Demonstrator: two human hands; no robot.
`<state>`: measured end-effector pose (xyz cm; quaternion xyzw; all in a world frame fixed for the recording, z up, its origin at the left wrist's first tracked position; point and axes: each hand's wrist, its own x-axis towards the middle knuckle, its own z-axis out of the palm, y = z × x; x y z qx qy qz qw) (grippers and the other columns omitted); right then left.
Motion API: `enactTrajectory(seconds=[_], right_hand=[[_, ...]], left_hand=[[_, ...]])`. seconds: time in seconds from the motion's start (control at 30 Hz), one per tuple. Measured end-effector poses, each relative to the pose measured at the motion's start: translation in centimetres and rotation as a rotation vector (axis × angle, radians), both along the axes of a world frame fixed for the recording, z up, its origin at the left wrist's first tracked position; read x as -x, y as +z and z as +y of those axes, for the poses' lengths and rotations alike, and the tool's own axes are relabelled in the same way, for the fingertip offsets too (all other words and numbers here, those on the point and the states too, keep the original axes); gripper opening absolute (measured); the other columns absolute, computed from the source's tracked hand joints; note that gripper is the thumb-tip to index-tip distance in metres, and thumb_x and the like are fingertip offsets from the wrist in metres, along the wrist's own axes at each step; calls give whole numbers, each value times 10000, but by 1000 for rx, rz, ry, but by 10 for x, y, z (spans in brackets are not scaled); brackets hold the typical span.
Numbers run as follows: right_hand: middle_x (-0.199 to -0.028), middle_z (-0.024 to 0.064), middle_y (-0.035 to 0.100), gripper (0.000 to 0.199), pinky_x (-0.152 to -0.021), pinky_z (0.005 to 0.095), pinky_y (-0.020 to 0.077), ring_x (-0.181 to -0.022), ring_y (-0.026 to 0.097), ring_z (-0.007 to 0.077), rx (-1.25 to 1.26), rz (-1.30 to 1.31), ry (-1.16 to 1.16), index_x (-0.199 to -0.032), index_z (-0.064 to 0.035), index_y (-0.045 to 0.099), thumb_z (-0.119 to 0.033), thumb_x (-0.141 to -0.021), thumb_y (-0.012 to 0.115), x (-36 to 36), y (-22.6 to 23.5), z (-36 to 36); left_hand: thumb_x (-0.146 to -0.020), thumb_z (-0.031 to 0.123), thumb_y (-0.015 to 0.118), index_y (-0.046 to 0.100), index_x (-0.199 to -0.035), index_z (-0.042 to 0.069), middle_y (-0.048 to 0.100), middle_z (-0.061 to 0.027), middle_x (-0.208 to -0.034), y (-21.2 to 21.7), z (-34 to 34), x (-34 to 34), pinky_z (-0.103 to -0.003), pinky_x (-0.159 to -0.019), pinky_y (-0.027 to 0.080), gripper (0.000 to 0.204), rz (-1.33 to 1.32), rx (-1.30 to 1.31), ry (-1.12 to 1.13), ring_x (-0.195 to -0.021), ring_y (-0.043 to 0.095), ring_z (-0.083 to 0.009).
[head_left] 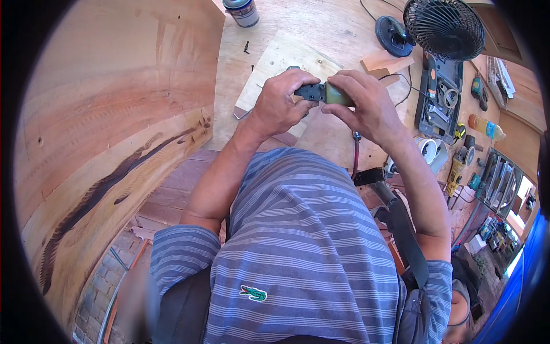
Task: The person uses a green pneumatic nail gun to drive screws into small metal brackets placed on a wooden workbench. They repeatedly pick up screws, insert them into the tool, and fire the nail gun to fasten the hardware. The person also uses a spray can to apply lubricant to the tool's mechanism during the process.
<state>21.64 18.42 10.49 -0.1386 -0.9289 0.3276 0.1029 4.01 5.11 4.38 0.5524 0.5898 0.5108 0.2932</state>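
Observation:
I hold a dark and green tool [311,92] in both hands, above a pale board on the workbench. My left hand [282,98] is closed round its dark body, which shows small screws on the upper face. My right hand [369,102] grips the blocky green end [338,96] between thumb and fingers. Whether the two ends are one piece I cannot tell. My palms hide much of the tool. Beneath my hands lies the pale wooden board [281,57], set at a slant.
A tall wooden panel [126,86] rises at left. Around the bench [321,23] are a paint can [243,12], a black fan [444,28], an open toolbox [438,97], a bottle [487,127] and a yellow power tool [456,169]. A red hose [356,155] hangs near my right forearm. Another person [459,307] is at lower right.

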Motion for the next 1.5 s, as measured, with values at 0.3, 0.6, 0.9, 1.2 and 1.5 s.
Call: enactTrajectory(seconds=[0.3, 0.6, 0.9, 1.2, 1.5], right_hand=[[-1079, 158, 661, 472, -845, 447, 501, -983, 634, 365, -65, 31, -58, -1141, -29, 621, -258, -774, 810, 0, -4, -8], [-1088, 97, 666, 427, -988, 518, 416, -1006, 638, 300, -104, 46, -74, -1154, -90, 629, -225, -787, 800, 2, -1, -9], [-1033, 27, 676, 273, -1054, 659, 298, -1001, 641, 244, -150, 36, -133, -1092, -131, 661, -142, -833, 744, 14, 0, -16], [-1001, 10, 670, 206, -1079, 675, 268, -967, 649, 219, -201, -7, -124, -1069, -154, 691, -159, -865, 720, 20, 1, -20], [-979, 39, 658, 155, -1079, 637, 295, -936, 656, 235, -176, -59, -144, -1034, -136, 678, -154, -882, 698, 24, 5, -21]], left_hand=[[-776, 23, 776, 631, -1198, -12, 677, -151, -1189, 2, -9, 0, -352, -989, 532, 448, -273, 190, 29, -1105, 662, -225], [-772, 21, 758, 664, -1161, -6, 695, -149, -1131, 0, -8, 8, -341, -934, 555, 401, -105, 151, -77, -1042, 687, -226], [-747, 18, 753, 663, -1112, -6, 701, -146, -1048, 3, -5, 13, -330, -835, 557, 376, -51, 140, -70, -957, 698, -226], [-724, -7, 729, 622, -1119, -8, 679, -177, -1027, 3, -5, 15, -360, -822, 552, 409, 46, 102, -67, -928, 690, -312], [-709, -28, 722, 605, -1116, -4, 667, -188, -999, 2, -3, 13, -376, -807, 544, 424, 66, 75, -67, -924, 681, -334]])
